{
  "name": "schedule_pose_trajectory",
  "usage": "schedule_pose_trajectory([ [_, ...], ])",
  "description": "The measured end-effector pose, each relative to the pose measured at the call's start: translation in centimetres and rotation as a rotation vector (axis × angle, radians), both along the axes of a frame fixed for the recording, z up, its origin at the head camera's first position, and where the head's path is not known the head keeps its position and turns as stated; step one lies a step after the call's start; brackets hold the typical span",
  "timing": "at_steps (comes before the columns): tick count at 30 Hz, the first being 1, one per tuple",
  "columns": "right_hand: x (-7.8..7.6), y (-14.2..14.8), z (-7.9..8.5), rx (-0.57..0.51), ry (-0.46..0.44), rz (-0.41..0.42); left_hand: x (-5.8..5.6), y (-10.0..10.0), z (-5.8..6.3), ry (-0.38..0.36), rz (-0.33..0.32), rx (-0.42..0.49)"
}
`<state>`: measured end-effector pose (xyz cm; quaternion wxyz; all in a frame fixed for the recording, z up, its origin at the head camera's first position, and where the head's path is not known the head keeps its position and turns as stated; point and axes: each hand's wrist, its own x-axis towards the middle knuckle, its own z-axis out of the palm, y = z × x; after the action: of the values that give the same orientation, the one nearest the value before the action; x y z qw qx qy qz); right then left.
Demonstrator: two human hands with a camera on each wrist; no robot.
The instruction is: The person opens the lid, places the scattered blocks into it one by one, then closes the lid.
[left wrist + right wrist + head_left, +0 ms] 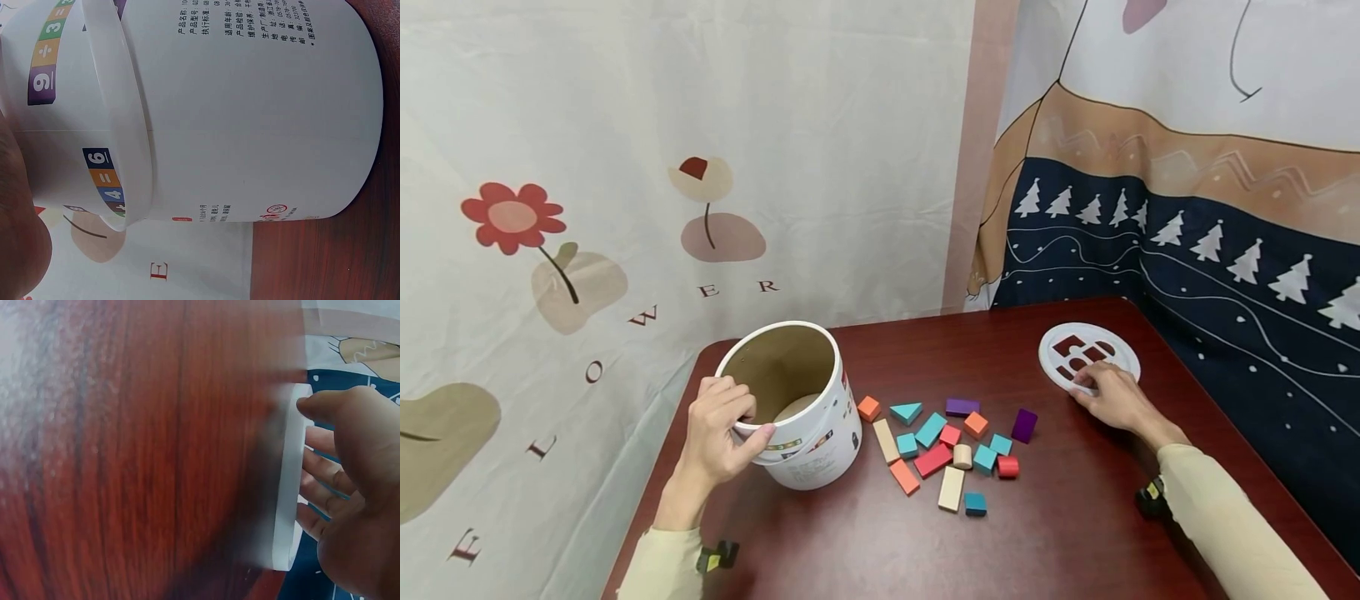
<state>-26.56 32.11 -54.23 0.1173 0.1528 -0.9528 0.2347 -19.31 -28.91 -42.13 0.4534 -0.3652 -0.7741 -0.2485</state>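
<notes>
A white bucket (812, 446) with printed labels stands upright at the table's left, its top uncovered. My left hand (722, 425) grips the bucket's near-left rim, fingers over the edge and thumb along the outside. The bucket's printed side (262, 125) and white handle (128, 119) fill the left wrist view. At the right, my right hand (1116, 400) holds the near edge of a round white lid (1051, 360) with shaped holes. In the right wrist view the thumb lies on the lid's rim (289, 481) and the other fingers reach over its top.
Several coloured wooden blocks lie scattered between the bucket and the lid, among them a purple block (1024, 425), a tan block (951, 488) and a red cylinder (1008, 467). Printed cloth (865, 167) hangs behind the dark red table (1052, 533).
</notes>
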Motion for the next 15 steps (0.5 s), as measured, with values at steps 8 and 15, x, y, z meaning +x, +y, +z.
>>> schedule_pose_trajectory([
  [8, 0.5, -0.3, 1.0, 0.003, -0.066, 0.010, -0.1, -0.2, -0.2, -0.003, -0.002, -0.006],
  [15, 1.4, -1.9, 2.1, -0.006, -0.118, 0.091, -0.2, -0.2, -0.2, -0.001, 0.002, -0.002],
])
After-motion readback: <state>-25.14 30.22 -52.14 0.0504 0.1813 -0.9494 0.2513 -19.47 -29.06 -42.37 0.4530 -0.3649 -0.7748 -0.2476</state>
